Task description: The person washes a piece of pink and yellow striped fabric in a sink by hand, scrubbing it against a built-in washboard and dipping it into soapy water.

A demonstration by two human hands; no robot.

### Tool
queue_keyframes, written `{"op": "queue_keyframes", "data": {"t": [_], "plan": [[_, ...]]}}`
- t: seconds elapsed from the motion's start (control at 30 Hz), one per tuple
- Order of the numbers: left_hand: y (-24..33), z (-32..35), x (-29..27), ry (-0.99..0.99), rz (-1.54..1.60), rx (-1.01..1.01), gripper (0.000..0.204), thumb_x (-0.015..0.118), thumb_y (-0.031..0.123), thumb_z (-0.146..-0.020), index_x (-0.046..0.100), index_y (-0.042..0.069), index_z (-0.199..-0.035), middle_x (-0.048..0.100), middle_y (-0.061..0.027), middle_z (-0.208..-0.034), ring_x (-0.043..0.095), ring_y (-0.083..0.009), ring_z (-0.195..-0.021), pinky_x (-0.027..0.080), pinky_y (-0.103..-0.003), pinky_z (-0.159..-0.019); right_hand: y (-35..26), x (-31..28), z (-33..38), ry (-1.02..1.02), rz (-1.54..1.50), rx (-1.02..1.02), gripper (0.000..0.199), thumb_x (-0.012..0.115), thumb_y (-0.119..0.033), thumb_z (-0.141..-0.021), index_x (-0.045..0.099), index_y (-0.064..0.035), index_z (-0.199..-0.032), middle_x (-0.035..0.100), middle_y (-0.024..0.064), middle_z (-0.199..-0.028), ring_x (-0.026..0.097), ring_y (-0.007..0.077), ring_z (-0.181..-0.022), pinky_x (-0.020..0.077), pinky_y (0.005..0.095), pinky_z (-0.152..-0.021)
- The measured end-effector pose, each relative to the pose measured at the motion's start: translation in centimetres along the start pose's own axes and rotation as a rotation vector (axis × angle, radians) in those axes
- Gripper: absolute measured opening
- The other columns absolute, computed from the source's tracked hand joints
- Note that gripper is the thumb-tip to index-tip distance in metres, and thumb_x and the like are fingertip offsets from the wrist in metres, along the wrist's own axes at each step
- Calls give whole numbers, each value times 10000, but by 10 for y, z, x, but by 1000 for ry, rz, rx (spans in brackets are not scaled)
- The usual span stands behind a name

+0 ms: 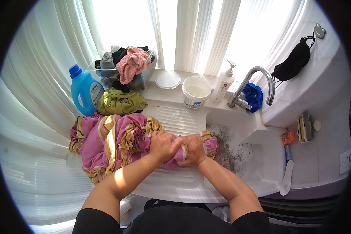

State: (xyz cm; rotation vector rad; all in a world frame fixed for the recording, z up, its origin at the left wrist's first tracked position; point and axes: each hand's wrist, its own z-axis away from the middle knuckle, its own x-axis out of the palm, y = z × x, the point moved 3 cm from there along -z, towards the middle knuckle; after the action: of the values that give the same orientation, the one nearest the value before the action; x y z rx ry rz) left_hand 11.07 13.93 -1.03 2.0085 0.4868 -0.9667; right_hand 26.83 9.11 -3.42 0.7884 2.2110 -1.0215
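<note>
A large bunched pink cloth with yellow-gold patterned bands lies heaped on the left of the white sink counter. One end of it stretches right, to the edge of the basin. My left hand is closed around this gathered stretch. Close beside it, my right hand grips the same cloth nearer its end, which hangs at the rim of the basin. Grey, sudsy water stands in the basin. Behind my hands is a ribbed washboard surface, partly covered by the cloth.
Along the back stand a blue detergent bottle, a green cloth, a clear bin of clothes, a round lid, a white tub, a pump bottle and the faucet. A white-handled brush lies right.
</note>
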Motion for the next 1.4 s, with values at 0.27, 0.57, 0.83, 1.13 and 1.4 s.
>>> {"op": "queue_keyframes", "data": {"t": [0.27,0.57,0.83,1.13,1.4], "plan": [[-2,-15,-17,-218,-38,134,657,612,649,-797,658,36,-1028,639,-178,-1012,585,-348,-1020,322,-557,-1028,-16,-30,-9,-183,104,31,1004,758,-625,-606,458,-94,-1404,511,137,-1186,467,317,-1115,260,546,-1035],[-5,-3,6,174,-72,119,198,620,241,-850,605,108,-705,627,-67,-791,575,-278,-803,398,-433,-821,-8,18,-11,188,102,250,361,556,-335,-813,713,-96,-1033,588,76,-853,578,266,-892,375,460,-855],[-15,-58,-29,-462,-432,-79,773,545,766,-743,714,69,-1032,628,-171,-1104,498,-361,-1175,115,-690,-1075,17,-9,-55,-654,10,615,557,644,-486,-761,635,-94,-1157,595,187,-1127,552,353,-1102,384,501,-966],[-6,6,-3,126,-168,2,405,668,483,-804,685,84,-740,671,-96,-916,569,-268,-910,368,-433,-851,-3,16,-7,119,158,63,422,587,-446,-718,608,-69,-906,567,126,-865,558,312,-926,394,511,-897],[-38,-56,3,-184,-240,-17,459,535,531,-884,750,125,-886,716,-120,-900,634,-300,-953,392,-528,-881,19,-1,-59,-264,95,330,591,674,-422,-693,593,-10,-1108,619,224,-1131,561,403,-1088,385,556,-956]]}}
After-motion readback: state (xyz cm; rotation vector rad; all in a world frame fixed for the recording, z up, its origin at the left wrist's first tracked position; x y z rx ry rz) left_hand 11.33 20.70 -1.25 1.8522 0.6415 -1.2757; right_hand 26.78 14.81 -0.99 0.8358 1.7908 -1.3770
